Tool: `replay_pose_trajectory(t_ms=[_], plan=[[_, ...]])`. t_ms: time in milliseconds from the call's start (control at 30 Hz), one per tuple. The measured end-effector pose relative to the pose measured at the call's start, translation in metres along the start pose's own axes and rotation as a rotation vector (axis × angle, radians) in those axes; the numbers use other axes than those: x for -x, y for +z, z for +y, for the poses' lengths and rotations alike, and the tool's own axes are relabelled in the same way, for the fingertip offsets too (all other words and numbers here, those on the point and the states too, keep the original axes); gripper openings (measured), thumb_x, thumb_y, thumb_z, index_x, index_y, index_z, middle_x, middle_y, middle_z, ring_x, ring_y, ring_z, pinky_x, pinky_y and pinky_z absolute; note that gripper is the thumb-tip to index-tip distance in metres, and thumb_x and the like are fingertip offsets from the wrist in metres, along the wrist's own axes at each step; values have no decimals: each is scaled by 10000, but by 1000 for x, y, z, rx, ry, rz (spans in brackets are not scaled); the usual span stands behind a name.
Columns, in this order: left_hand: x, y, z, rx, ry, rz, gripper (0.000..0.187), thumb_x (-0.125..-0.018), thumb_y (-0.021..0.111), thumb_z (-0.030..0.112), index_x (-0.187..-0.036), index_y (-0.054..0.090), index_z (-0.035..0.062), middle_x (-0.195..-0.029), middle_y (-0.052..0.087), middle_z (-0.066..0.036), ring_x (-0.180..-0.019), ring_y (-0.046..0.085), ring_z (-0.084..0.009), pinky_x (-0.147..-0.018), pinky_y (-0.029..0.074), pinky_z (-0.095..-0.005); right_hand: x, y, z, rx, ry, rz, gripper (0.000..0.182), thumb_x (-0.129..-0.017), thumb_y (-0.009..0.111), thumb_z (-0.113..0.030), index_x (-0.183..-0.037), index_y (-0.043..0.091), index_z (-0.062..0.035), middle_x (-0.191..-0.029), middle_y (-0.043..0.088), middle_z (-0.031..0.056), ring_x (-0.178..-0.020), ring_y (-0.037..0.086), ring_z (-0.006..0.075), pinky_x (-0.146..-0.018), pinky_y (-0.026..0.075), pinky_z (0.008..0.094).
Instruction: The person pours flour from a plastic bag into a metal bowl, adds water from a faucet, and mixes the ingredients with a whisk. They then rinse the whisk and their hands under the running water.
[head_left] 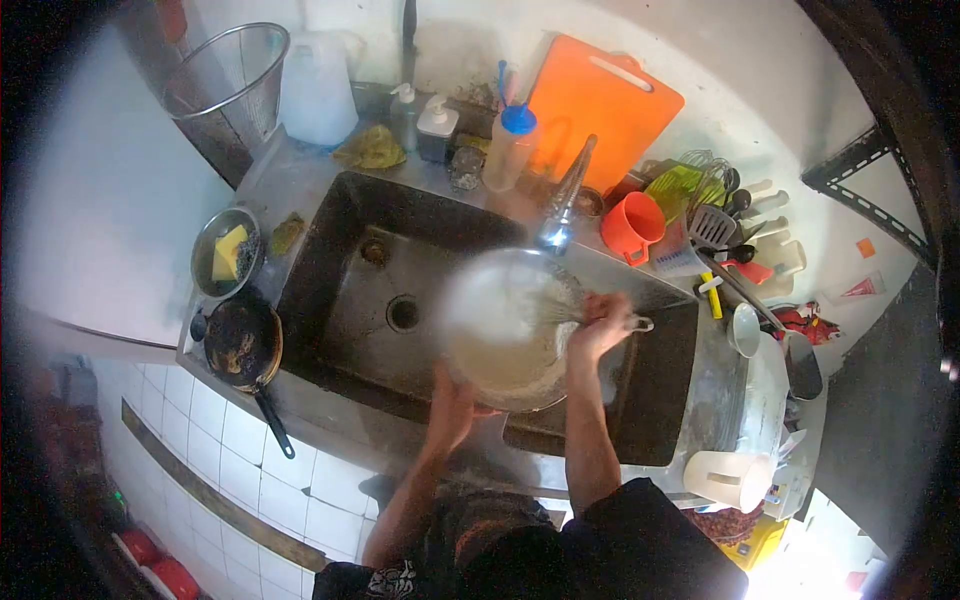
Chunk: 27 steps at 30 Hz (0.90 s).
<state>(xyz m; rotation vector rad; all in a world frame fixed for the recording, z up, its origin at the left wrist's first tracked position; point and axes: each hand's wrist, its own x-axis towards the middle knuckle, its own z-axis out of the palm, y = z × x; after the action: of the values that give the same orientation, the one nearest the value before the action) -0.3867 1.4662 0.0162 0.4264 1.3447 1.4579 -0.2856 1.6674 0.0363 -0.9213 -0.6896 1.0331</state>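
Observation:
A large round bowl (pixel 522 402) with pale, whitish contents sits over the divider of the double sink (pixel 345 300), below the tap (pixel 558 225). My left hand (pixel 455 405) is closed at the bowl's near left edge, some of its fingers hidden underneath. My right hand (pixel 598 328) is wrapped round the handle of a whisk (pixel 550 312), whose end loop sticks out to the right. The whisk's wires reach into the bowl and are partly blurred. Motion or glare smears the bowl's left side, so its contents are hard to make out.
Left of the sink are a blackened frying pan (pixel 243 343) and a metal bowl (pixel 204 255) holding a yellow sponge (pixel 230 250). Behind stand a squeeze bottle (pixel 506 155), an orange cutting board (pixel 605 110) and a red mug (pixel 632 228). A cream jug (pixel 728 480) lies at the right.

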Motion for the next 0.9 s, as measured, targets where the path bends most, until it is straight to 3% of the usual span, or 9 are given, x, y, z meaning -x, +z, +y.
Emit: replay_pose_trajectory(t_ms=[100, 233, 367, 467, 533, 667, 733, 800, 900], plan=[[1, 2, -6, 44, 6, 59, 584, -956, 370, 156, -1409, 4, 109, -1322, 339, -214, -1035, 556, -347, -714, 593, -432, 1, -20, 24, -101, 310, -389, 287, -872, 476, -137, -597, 409, -90, -503, 369, 7, -430, 352, 119, -470, 391, 292], [-5, -9, -28, 54, 5, 10, 591, -964, 369, 187, -1414, -7, 109, -1323, 333, -204, -1063, 538, -357, -707, 594, -429, -16, 4, 14, 89, 68, -141, 225, -868, 473, -156, -659, 453, -75, -514, 376, 8, -435, 383, 122, -414, 332, 278], [-1, -6, -15, -4, 34, -13, 565, -964, 371, 211, -1407, 44, 86, -1312, 345, -201, -1048, 547, -353, -686, 600, -420, 5, 4, 24, -140, 245, -94, 218, -868, 486, -165, -671, 456, -75, -523, 389, 3, -415, 371, 111, -401, 314, 265], [-3, -8, -18, 13, -32, -7, 557, -956, 379, 207, -1404, 72, 85, -1307, 350, -200, -1042, 552, -346, -675, 603, -416, -5, 5, 15, 202, 163, -374, 228, -875, 499, -181, -674, 458, -81, -514, 388, 13, -410, 350, 109, -385, 311, 276], [-6, -5, -15, 56, -47, -10, 561, -952, 382, 201, -1405, 72, 85, -1307, 351, -199, -1046, 551, -346, -673, 603, -417, -2, 9, 15, 36, 125, -235, 252, -869, 506, -171, -641, 436, -89, -505, 367, 14, -407, 342, 105, -375, 291, 278], [-2, -7, -17, 56, -22, -1, 556, -941, 379, 182, -1404, 87, 85, -1306, 351, -194, -1041, 555, -340, -665, 605, -416, 10, 1, 15, 79, 421, -435, 293, -853, 519, -165, -590, 406, -100, -472, 356, 13, -372, 313, 126, -370, 298, 288], [-3, -4, -16, 35, -50, 8, 553, -941, 379, 186, -1403, 94, 85, -1303, 350, -194, -1042, 554, -340, -673, 604, -420, 4, 14, 2, 184, 62, -251, 314, -857, 500, -179, -583, 365, -106, -459, 317, 15, -362, 275, 137, -368, 265, 303], [-2, -2, -17, 14, -76, 12, 550, -941, 379, 190, -1403, 100, 86, -1300, 349, -193, -1042, 553, -340, -681, 603, -425, -11, -9, 20, 12, 27, -330, 322, -864, 491, -203, -588, 356, -107, -461, 316, 16, -372, 286, 132, -380, 269, 300], [-10, -5, -26, 127, -58, -14, 577, -930, 426, 135, -1398, 88, 115, -1363, 302, -205, -1015, 573, -387, -641, 610, -401, 10, 0, -1, 32, 512, -449, 306, -863, 472, -166, -587, 363, -91, -471, 335, 18, -403, 310, 117, -415, 328, 286]])
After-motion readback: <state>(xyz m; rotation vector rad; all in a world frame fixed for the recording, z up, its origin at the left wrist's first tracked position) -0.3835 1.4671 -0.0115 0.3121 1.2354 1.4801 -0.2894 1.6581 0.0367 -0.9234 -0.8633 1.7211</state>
